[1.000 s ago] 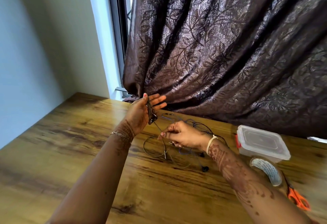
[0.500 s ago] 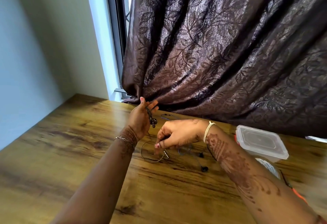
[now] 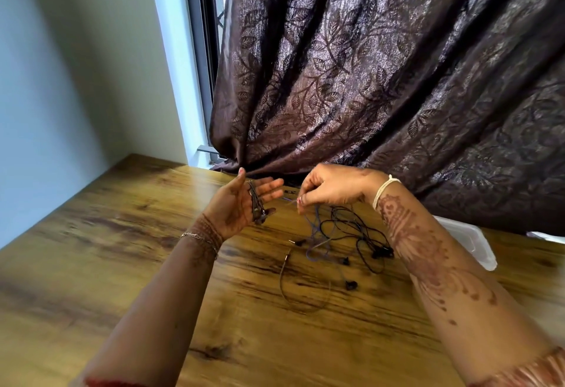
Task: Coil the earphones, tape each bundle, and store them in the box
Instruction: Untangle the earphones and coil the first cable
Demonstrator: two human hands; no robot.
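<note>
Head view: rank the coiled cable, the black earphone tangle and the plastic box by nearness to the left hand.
1. coiled cable: lies across the palm of the left hand.
2. black earphone tangle: on the table to its right, below the right hand.
3. plastic box: far right, partly behind the right forearm.
</note>
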